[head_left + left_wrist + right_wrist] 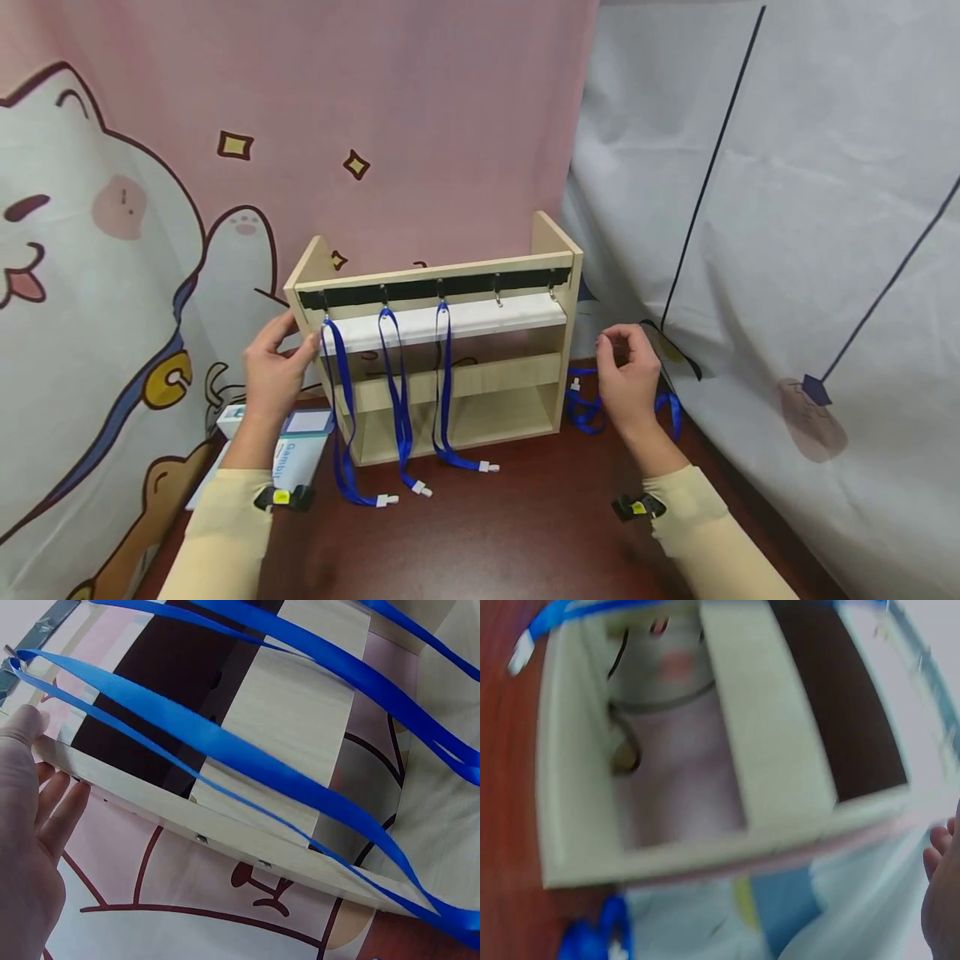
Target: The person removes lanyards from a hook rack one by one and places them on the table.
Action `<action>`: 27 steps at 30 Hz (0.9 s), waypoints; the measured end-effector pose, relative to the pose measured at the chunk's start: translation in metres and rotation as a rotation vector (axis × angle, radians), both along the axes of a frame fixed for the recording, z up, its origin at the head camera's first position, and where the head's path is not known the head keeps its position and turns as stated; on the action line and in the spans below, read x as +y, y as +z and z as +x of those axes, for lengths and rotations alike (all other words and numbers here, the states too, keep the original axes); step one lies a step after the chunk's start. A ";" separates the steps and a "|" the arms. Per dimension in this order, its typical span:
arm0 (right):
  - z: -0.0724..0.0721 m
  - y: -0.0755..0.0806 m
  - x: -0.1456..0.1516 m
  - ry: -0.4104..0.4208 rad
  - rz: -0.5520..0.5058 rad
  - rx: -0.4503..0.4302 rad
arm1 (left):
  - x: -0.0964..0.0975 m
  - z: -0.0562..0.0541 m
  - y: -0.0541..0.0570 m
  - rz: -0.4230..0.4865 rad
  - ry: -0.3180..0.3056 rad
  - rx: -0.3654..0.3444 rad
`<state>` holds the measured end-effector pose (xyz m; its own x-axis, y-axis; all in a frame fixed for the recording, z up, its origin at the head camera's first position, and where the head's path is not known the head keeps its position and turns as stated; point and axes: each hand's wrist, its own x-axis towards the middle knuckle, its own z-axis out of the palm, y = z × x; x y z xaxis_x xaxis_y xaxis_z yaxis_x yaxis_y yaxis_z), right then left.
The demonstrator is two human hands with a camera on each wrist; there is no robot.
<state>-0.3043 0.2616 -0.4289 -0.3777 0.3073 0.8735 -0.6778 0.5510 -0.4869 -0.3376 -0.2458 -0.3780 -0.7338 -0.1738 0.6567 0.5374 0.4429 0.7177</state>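
Note:
A small wooden shelf (465, 371) stands on the table, with a dark strip of metal hooks (497, 283) along its upper front. Blue lanyards (341, 392) with white clips hang from the three hooks on the left; the two right hooks bear none. My left hand (273, 371) grips the shelf's left side panel (225, 817), thumb at the front edge and fingers around the outer side. Off the shelf's right side, my right hand (628, 375) hovers apart from it, fingers loosely bent, with nothing seen in them. The right wrist view is blurred and shows only part of that hand.
More blue lanyards (585, 412) lie on the dark red table (495, 525) right of the shelf, partly behind my right hand. At the left are a light blue box (300, 458) and a blue-framed card holder (309, 422). Printed curtains (450, 108) hang behind and at the sides.

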 end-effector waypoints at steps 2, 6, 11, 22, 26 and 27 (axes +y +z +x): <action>0.006 0.014 -0.018 0.054 0.042 0.058 | 0.000 -0.002 0.000 0.001 0.004 0.004; 0.015 0.037 -0.052 0.168 0.145 0.137 | 0.002 -0.005 0.000 -0.006 0.010 0.006; 0.017 0.052 -0.090 0.263 0.256 0.171 | 0.003 -0.004 0.002 -0.006 -0.011 0.019; 0.006 0.074 -0.150 0.251 0.361 -0.061 | 0.000 -0.002 0.001 0.007 -0.009 -0.007; 0.012 0.079 -0.161 0.173 0.380 -0.043 | -0.001 -0.003 0.000 0.016 -0.002 -0.019; 0.012 0.080 -0.164 0.172 0.382 -0.046 | -0.002 -0.003 -0.001 0.019 0.002 -0.024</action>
<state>-0.2920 0.0978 -0.3490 -0.4362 -0.1067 0.8935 -0.7583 0.5781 -0.3012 -0.3408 -0.2476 -0.3785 -0.7490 -0.1874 0.6355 0.5192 0.4298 0.7387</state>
